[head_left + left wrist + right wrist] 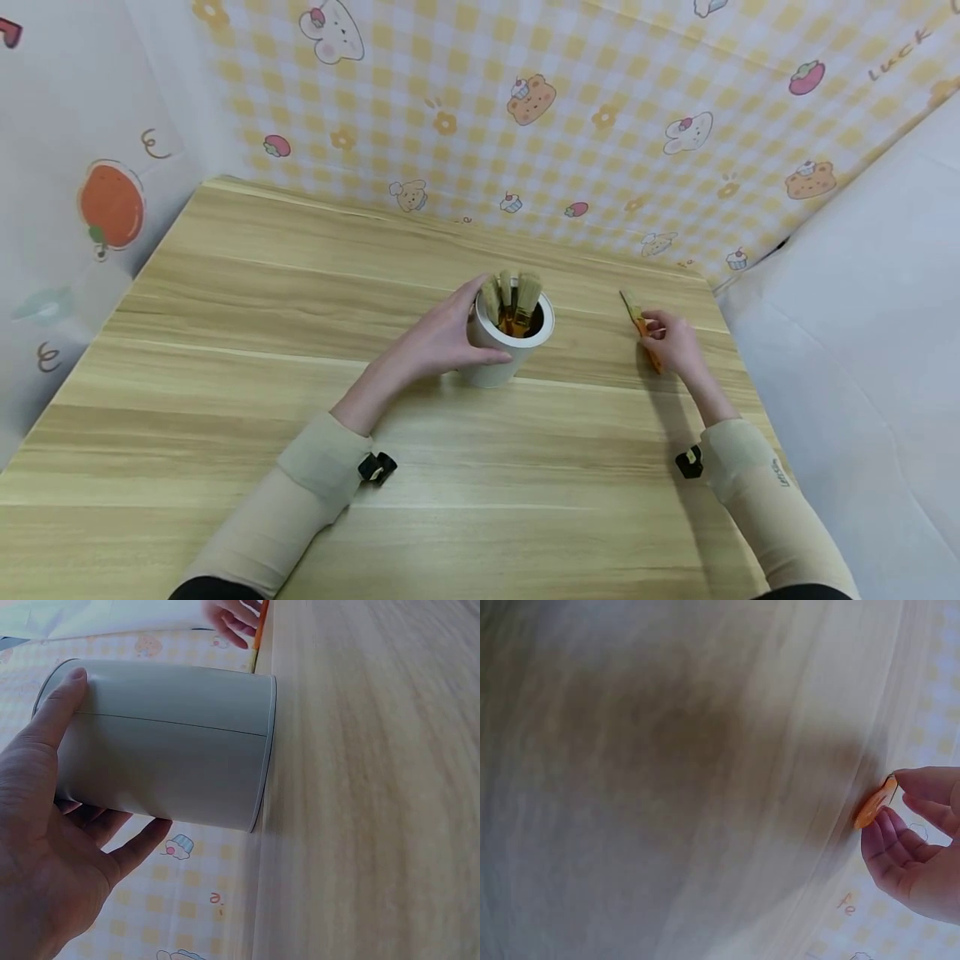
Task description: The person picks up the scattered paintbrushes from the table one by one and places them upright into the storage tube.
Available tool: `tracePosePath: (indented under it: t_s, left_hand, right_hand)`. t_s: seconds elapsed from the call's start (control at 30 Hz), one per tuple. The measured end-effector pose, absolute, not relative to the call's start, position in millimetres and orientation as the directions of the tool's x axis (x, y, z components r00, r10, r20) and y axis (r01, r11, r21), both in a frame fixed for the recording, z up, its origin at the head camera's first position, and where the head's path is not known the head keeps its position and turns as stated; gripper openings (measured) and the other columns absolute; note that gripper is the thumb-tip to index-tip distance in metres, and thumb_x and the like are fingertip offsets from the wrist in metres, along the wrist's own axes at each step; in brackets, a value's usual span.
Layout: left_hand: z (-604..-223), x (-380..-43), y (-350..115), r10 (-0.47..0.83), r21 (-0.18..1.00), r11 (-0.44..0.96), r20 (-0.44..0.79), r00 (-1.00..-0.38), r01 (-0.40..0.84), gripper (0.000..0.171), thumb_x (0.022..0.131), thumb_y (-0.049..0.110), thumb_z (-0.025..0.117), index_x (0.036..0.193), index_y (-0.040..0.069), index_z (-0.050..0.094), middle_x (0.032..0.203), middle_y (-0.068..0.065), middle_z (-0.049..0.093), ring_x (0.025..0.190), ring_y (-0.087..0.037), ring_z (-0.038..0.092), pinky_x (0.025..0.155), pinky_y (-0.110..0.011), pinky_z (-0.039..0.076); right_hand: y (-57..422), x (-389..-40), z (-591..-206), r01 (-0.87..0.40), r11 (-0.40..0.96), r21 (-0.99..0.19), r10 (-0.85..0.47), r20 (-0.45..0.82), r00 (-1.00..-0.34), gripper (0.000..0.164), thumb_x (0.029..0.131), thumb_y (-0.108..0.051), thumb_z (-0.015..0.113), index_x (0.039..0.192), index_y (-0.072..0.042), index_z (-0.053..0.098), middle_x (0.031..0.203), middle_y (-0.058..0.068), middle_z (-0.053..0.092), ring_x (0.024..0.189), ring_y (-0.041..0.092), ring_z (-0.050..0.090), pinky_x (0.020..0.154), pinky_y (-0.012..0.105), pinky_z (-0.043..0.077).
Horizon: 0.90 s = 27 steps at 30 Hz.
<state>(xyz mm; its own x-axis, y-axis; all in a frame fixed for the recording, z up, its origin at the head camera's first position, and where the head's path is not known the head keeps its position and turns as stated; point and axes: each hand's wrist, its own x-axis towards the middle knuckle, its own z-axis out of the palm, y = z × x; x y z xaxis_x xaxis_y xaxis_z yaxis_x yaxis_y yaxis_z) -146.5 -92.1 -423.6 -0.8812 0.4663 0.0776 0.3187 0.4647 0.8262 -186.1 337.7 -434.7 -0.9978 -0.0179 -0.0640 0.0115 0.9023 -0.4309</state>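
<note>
My left hand (441,335) grips a pale round canister (487,373) near its top, thumb on the near side and fingers round the far side. In the left wrist view the canister (172,750) stands with its base at the tabletop. Several bristle paintbrushes (528,293) stand bristles up inside it, their lower ends hidden. Over to the right, my right hand (677,343) pinches a flat paintbrush by its orange handle (652,358), its bristles (628,302) pointing away toward the back. The right wrist view shows thumb and fingertips on the orange handle (871,808), low over the wood.
Both hands work over a wood-grain table (465,517). A yellow checked cloth wall (480,125) with cartoon prints borders its back edge. White sheets hang at the left (60,292) and at the right (862,333).
</note>
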Motion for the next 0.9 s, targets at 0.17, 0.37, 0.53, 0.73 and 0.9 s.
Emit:
tracePosePath:
  t_s: [0.17, 0.37, 0.53, 0.73, 0.9]
  left_hand:
    - [-423, -146, -91, 0.466, 0.829, 0.469, 0.063, -0.883, 0.307, 0.122, 0.077, 0.054, 0.087, 0.166, 0.02, 0.011, 0.171, -0.013, 0.024, 0.155, -0.033, 0.034, 0.125, -0.055, 0.033]
    - [-424, -146, -90, 0.471, 0.833, 0.462, 0.062, -0.88, 0.306, 0.122, 0.077, 0.054, 0.087, 0.166, 0.019, 0.011, 0.171, -0.013, 0.023, 0.155, -0.033, 0.033, 0.125, -0.054, 0.033]
    - [-425, -146, -89, 0.471, 0.831, 0.464, 0.062, -0.88, 0.307, 0.123, 0.076, 0.054, 0.088, 0.166, 0.019, 0.012, 0.171, -0.013, 0.025, 0.155, -0.033, 0.034, 0.125, -0.054, 0.034]
    - [-425, -146, -89, 0.471, 0.83, 0.464, 0.064, -0.88, 0.309, 0.123, 0.076, 0.055, 0.087, 0.166, 0.019, 0.011, 0.171, -0.013, 0.025, 0.154, -0.034, 0.035, 0.124, -0.055, 0.034]
    - [-424, -146, -92, 0.463, 0.834, 0.461, 0.065, -0.884, 0.303, 0.123, 0.076, 0.054, 0.088, 0.166, 0.019, 0.012, 0.171, -0.012, 0.025, 0.154, -0.034, 0.035, 0.124, -0.055, 0.034]
  right_hand:
    - [341, -188, -436, 0.034, 0.909, -0.416, -0.015, -0.114, -0.993, 0.051, 0.093, 0.001, 0.065, 0.141, 0.009, 0.053, 0.119, 0.035, 0.065, 0.105, 0.043, 0.067, 0.07, 0.02, 0.05]
    - [345, -191, -432, 0.018, 0.919, -0.393, -0.054, -0.172, -0.984, 0.057, 0.092, 0.001, 0.065, 0.145, 0.014, 0.046, 0.12, 0.04, 0.063, 0.108, 0.05, 0.065, 0.079, 0.043, 0.059]
    - [345, -191, -427, 0.04, 0.922, -0.384, -0.061, -0.248, -0.967, 0.063, 0.091, -0.002, 0.066, 0.146, 0.017, 0.041, 0.121, 0.041, 0.062, 0.108, 0.051, 0.064, 0.08, 0.043, 0.059]
    - [342, -191, -421, 0.07, 0.903, -0.424, -0.051, -0.266, -0.963, 0.067, 0.089, -0.002, 0.068, 0.147, 0.016, 0.039, 0.118, 0.039, 0.062, 0.095, 0.038, 0.067, 0.068, 0.028, 0.056]
    - [327, -192, -405, 0.079, 0.833, -0.548, -0.046, -0.21, -0.977, 0.067, 0.092, 0.001, 0.066, 0.149, 0.013, 0.034, 0.115, 0.03, 0.057, 0.088, 0.017, 0.062, 0.066, 0.021, 0.058]
